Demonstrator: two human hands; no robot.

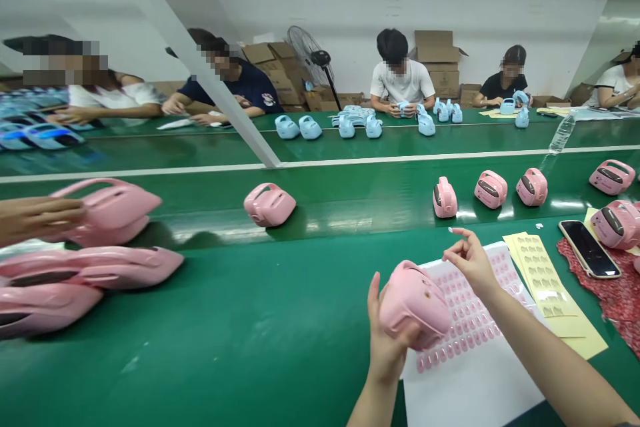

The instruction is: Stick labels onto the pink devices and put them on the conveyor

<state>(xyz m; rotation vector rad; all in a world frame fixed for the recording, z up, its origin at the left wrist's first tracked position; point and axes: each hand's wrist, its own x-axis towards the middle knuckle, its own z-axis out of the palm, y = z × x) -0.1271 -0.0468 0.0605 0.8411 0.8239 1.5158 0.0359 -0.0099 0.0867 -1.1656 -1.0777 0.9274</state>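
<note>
A rounded pink plastic casing (414,307) rests in my left hand (387,347), fingers and thumb wrapped around it, with small holes in the side facing up. My right hand (470,260) is raised just to its right, fingers curled, with a small pale piece (451,230) that looks like a sticker at the index fingertip. Under both hands lies a white sheet (475,380) bearing rows of small pink oval stickers (467,340). Part of that sheet is hidden by the casing and my right forearm.
Yellow sticker sheets (545,280), a phone (590,249) and red bubble wrap (617,300) lie on the right. Pink casings (270,205) stand along the green bench (225,347). At left, another person's hand (40,219) touches one. Several people work across with blue casings (310,127).
</note>
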